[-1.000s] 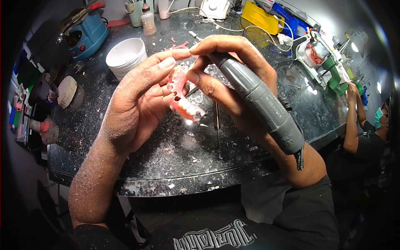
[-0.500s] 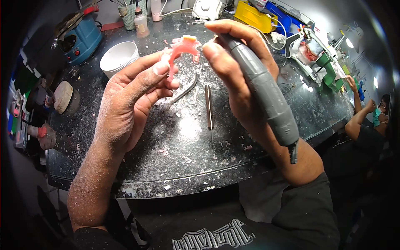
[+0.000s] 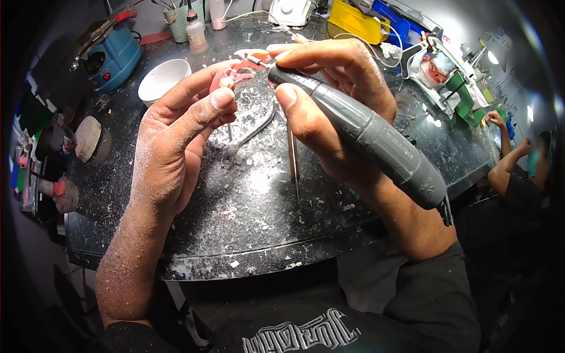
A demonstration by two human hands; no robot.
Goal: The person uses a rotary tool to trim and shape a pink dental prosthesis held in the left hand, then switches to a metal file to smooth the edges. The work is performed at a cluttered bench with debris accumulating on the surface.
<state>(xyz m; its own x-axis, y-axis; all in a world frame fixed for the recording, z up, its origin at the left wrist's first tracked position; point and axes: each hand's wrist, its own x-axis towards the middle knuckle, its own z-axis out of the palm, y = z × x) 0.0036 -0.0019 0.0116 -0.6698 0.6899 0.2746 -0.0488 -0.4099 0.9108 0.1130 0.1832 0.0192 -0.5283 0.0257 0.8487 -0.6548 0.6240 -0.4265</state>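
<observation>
My left hand (image 3: 170,141), coated in pale dust, pinches a pink denture (image 3: 219,77) with pale teeth between thumb and fingers. In my right hand (image 3: 321,123) is a thick grey rotary handpiece (image 3: 376,138), slanting down to the right, its cord end toward me. Its metal bur (image 3: 257,60) reaches the far part of the denture; whether they touch I cannot tell. My right fingertips partly cover that side. Below the hands, a curved dark tool (image 3: 259,130) and a slim brown-handled tool (image 3: 293,156) lie on the bench, the latter's upper end hidden by my right hand.
Pink and white shavings litter the dark bench (image 3: 253,212). Left stand a white bowl (image 3: 165,79), a blue machine (image 3: 115,59) and a pale round block (image 3: 88,138). Behind are a dropper bottle (image 3: 196,36) and a yellow bin (image 3: 353,23). Another person's arm (image 3: 509,162) shows far right.
My right hand has brought the handpiece left to the denture, tilting it flatter. My left hand has turned the denture and moved slightly left.
</observation>
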